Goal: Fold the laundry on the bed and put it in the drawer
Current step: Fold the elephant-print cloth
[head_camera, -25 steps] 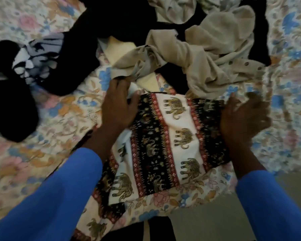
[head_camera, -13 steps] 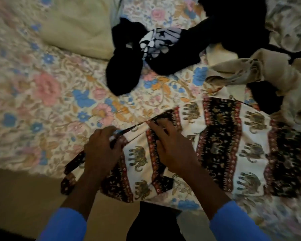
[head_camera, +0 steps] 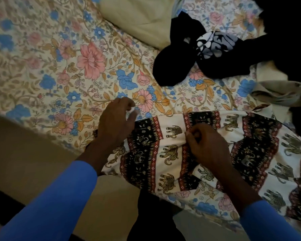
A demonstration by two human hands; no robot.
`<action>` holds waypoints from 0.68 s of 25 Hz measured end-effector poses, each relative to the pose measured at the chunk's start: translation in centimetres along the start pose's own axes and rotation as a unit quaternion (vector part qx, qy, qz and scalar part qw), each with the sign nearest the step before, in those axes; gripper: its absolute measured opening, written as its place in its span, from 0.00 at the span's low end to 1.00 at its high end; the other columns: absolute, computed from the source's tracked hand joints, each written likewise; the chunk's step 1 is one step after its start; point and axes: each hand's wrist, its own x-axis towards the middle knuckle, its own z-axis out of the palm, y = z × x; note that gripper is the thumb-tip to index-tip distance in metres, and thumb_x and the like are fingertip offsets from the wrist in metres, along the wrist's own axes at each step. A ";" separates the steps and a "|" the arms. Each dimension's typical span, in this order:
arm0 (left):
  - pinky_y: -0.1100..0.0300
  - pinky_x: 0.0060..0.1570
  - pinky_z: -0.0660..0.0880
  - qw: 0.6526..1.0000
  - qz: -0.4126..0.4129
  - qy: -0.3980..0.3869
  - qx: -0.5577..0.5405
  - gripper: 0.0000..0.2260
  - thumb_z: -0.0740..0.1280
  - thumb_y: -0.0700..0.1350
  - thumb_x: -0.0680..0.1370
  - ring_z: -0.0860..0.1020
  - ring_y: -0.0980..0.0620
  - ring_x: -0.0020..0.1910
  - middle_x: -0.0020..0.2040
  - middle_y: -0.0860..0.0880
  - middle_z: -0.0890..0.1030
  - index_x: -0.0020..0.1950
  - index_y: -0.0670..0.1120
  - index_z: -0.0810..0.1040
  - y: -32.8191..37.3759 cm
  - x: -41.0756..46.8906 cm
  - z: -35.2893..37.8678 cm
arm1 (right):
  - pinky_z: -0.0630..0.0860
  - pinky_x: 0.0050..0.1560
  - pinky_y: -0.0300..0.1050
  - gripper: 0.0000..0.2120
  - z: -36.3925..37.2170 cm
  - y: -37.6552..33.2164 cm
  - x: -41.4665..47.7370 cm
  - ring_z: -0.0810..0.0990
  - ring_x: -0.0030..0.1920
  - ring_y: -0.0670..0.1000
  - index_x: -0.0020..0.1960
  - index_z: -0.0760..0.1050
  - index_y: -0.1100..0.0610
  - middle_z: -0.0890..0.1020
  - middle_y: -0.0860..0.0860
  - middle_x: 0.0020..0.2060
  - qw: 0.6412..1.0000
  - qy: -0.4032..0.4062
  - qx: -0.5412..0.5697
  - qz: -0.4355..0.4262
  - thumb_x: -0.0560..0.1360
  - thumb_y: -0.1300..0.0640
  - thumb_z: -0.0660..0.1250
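The cloth is laid at the near edge of the bed, pinched by the curled fingers of the right hand while the left hand is held over its end, fingers loosely apart, so that unheld end may be dragged askew and the fold spoiled.

elephant-print cloth lies along the near edge of the bed, bunched at its middle; black garment crumpled beyond.

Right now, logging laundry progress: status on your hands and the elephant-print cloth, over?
Right hand pinches a fold of the elephant-print cloth. Left hand at its left edge, grip unclear. Cloth spread on bed. Black garment beyond, apart.
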 end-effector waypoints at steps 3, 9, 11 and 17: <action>0.55 0.47 0.72 0.989 0.016 -0.130 0.065 0.14 0.72 0.59 0.77 0.74 0.52 0.49 0.49 0.53 0.76 0.57 0.53 0.77 0.0 -1.4 -0.1 | 0.74 0.42 0.44 0.19 -0.2 -1.6 2.5 0.80 0.51 0.52 0.71 0.72 0.52 0.74 0.53 0.66 0.998 0.008 -0.047 -0.045 0.82 0.50 0.67; 0.59 0.36 0.67 0.988 -0.064 -0.138 -0.019 0.03 0.68 0.47 0.83 0.75 0.57 0.33 0.36 0.57 0.77 0.50 0.50 0.76 -2.1 -1.2 -1.0 | 0.74 0.51 0.48 0.10 -1.3 -3.6 9.2 0.78 0.56 0.53 0.62 0.80 0.50 0.80 0.51 0.56 0.981 -0.134 -0.117 -0.076 0.82 0.51 0.67; 0.58 0.31 0.65 0.991 -0.049 -0.116 -0.038 0.04 0.63 0.48 0.85 0.74 0.54 0.29 0.34 0.53 0.77 0.55 0.49 0.72 -2.4 -1.2 -1.4 | 0.72 0.52 0.49 0.09 -1.4 -3.7 10.0 0.76 0.57 0.54 0.60 0.80 0.50 0.80 0.51 0.53 0.985 -0.118 -0.101 -0.075 0.81 0.51 0.68; 0.56 0.45 0.79 0.931 -0.086 -0.348 -0.061 0.07 0.74 0.48 0.79 0.84 0.50 0.45 0.50 0.49 0.85 0.56 0.53 0.79 -5.1 4.1 -5.8 | 0.74 0.56 0.52 0.09 -0.8 -3.0 11.3 0.76 0.56 0.55 0.57 0.83 0.50 0.84 0.53 0.50 0.988 -0.080 -0.093 -0.097 0.81 0.49 0.67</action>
